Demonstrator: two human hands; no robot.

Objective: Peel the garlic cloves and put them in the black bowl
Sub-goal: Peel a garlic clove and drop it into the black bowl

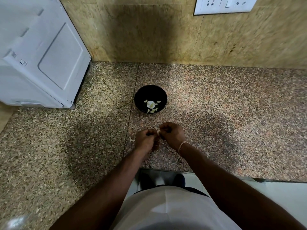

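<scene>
Both hands are over the table [216, 113], close to my body, working one garlic clove [158, 131] between them. My left hand [146, 140] has its fingers curled in, pinching the clove from one side, and my right hand [172, 134] pinches from the other, so one can steady it while the other picks at the skin. The black bowl [141, 92] sits just beyond my knuckles, near enough that a finished clove should only need a short reach. Several pale cloves [150, 104] already lie in its bottom. A scrap of peel [132, 139] rests on the table just left of my left hand. This clove isn't bare yet, I'd say.
</scene>
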